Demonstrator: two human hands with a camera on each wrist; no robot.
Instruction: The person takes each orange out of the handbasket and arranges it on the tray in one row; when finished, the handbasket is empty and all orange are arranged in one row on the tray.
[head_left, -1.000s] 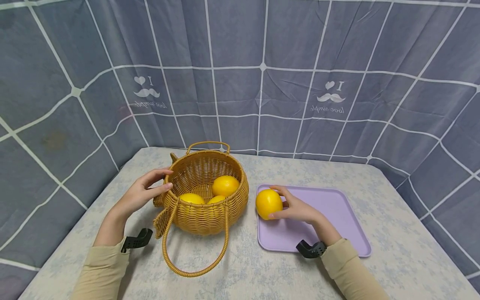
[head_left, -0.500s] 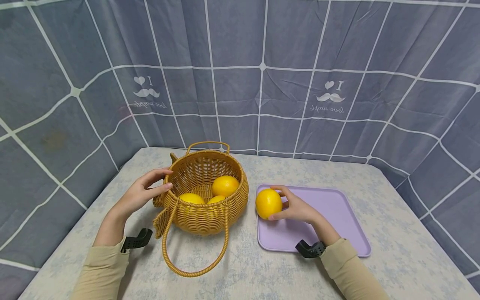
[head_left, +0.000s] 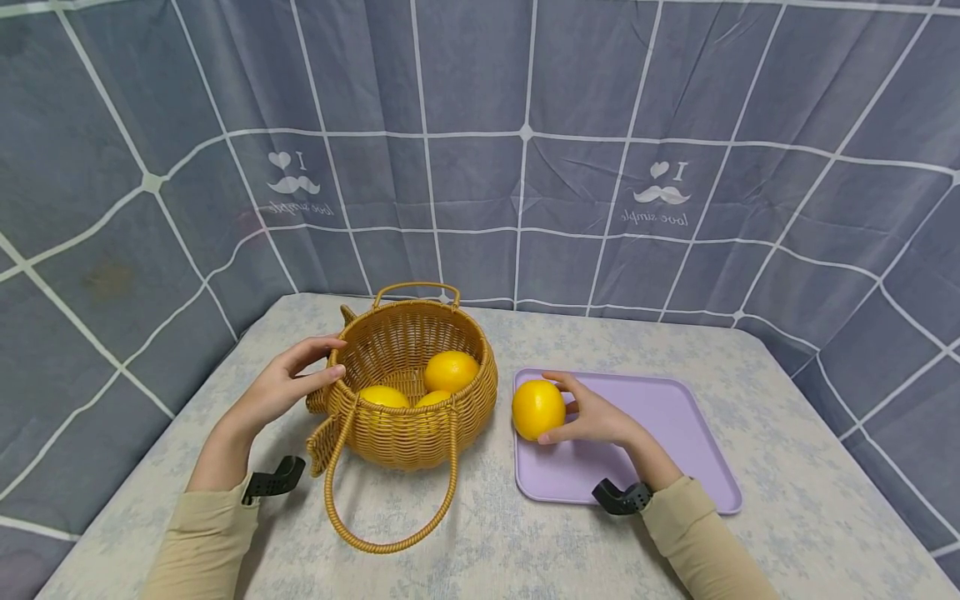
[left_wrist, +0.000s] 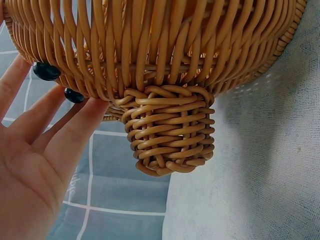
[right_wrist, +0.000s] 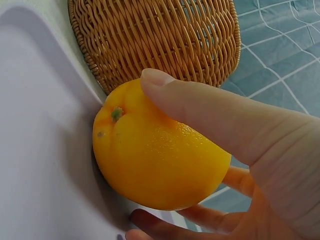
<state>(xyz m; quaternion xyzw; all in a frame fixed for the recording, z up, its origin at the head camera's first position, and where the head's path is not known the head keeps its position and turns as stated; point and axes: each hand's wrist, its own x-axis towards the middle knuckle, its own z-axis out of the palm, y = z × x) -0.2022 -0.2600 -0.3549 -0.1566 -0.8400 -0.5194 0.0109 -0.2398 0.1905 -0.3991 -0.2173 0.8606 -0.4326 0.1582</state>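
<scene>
A round wicker basket [head_left: 420, 433] with two hoop handles stands left of centre and holds three yellow-orange fruits. My left hand [head_left: 288, 375] touches its left rim with the tips of thumb and finger. Seen from the left wrist, that hand [left_wrist: 45, 150] has fairly straight fingers against the basket's woven side [left_wrist: 165, 45], by two black beads [left_wrist: 46, 71]. Over the tray's left edge, my right hand [head_left: 592, 415] grips an orange [head_left: 537, 410]. The right wrist view has the thumb on top of the orange [right_wrist: 160, 155], near its green stem end, and the fingers on its far side.
The lilac tray [head_left: 637, 475] lies right of the basket, its raised rim beside the orange. One basket handle [head_left: 390, 548] droops forward onto the patterned table cover [head_left: 487, 550]. A blue-grey checked curtain [head_left: 480, 183] encloses the back and sides.
Almost nothing differs: the right hand and the orange have shifted by a hair, and the left hand and the basket have stayed in place.
</scene>
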